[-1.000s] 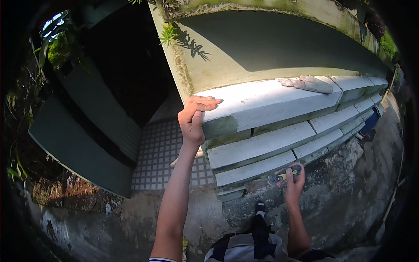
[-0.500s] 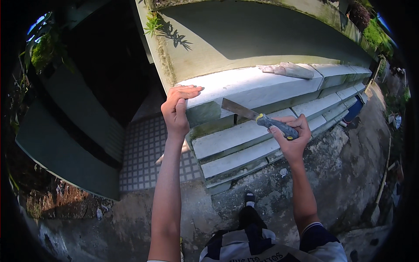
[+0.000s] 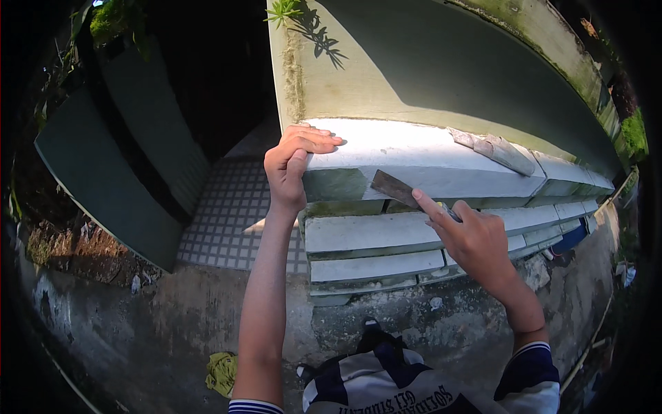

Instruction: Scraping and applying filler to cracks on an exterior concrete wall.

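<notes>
My right hand (image 3: 479, 245) is closed around the handle of a putty knife (image 3: 394, 188), with the index finger stretched along it toward the blade. The blade points left, against the front face of the white-topped ledge (image 3: 407, 148), by the border between a bare grey-green patch (image 3: 336, 183) and white coating. At the ledge's left corner rests my left hand (image 3: 293, 162), fingers stretched over the top and thumb at the side. Most of the knife's handle is hidden by my right hand.
A worn, greyish flat piece (image 3: 493, 152) lies on the ledge. Lower white-topped steps (image 3: 376, 231) run beneath it. At left are a checkered tile floor (image 3: 227, 207) and a dark green door panel (image 3: 103, 179). A yellow-green cloth (image 3: 221, 373) lies on the concrete ground.
My right hand has turned over the knife, its index finger now extended along it. The view has shifted, and my left hand stays on the ledge corner.
</notes>
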The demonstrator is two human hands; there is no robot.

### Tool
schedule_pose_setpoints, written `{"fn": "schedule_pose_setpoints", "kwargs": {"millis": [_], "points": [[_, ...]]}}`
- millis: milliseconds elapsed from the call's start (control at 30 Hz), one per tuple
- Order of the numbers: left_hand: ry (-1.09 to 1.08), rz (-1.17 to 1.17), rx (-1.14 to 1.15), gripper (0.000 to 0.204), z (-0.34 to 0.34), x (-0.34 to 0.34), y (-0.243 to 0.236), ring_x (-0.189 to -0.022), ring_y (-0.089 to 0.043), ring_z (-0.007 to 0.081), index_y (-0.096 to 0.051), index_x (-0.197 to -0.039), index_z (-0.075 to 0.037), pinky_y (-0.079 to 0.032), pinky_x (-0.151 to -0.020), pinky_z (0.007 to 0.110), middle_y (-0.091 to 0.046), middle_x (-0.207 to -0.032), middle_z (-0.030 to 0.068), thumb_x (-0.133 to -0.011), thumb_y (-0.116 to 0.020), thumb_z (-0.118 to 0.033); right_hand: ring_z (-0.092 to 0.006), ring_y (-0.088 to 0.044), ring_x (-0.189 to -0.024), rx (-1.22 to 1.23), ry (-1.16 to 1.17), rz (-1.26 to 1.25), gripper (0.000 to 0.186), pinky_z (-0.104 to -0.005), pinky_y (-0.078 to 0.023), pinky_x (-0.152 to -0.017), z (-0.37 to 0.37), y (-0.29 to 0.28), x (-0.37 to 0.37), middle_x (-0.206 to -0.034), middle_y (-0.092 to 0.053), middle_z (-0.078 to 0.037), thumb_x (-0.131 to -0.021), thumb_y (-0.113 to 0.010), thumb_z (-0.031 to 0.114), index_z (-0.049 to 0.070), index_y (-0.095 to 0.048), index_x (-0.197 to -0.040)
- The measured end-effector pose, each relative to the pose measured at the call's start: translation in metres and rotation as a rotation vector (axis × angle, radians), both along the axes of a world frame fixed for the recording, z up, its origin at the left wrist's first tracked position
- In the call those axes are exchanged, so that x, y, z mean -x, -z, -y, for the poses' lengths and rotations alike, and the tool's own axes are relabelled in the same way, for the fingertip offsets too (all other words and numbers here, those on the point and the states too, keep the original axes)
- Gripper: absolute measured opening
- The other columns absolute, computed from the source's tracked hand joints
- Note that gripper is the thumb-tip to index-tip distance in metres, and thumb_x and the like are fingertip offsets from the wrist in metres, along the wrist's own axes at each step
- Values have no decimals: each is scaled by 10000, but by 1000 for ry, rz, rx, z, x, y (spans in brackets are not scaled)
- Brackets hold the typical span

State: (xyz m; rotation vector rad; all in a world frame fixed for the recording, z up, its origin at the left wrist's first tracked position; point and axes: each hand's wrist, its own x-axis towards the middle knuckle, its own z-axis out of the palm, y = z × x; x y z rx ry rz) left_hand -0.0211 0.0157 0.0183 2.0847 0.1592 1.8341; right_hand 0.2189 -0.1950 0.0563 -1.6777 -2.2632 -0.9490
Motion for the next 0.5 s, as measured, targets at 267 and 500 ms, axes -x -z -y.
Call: {"fn": "schedule_pose_setpoints", "kwargs": {"millis": [267, 500], "points": [[13, 61, -10, 331, 4, -4, -4, -947, -674, 230, -726, -833, -9, -463, -972, 388, -755, -917, 115, -879, -413, -105, -137, -431, -463, 28, -34, 189, 760, -336, -376, -389, 3, -10, 2, -720, -417, -44, -862, -592, 49, 276, -345, -1544], [-9, 80, -17, 330, 3, -6, -1, -948, -673, 232, -725, -832, -14, -457, -976, 394, -755, -910, 106, -890, -418, -121, -151, -455, -480, 24, -27, 216, 789, -347, -396, -398, 0, -6, 4, -717, -421, -53, -847, -568, 13, 259, -321, -1555]]}}
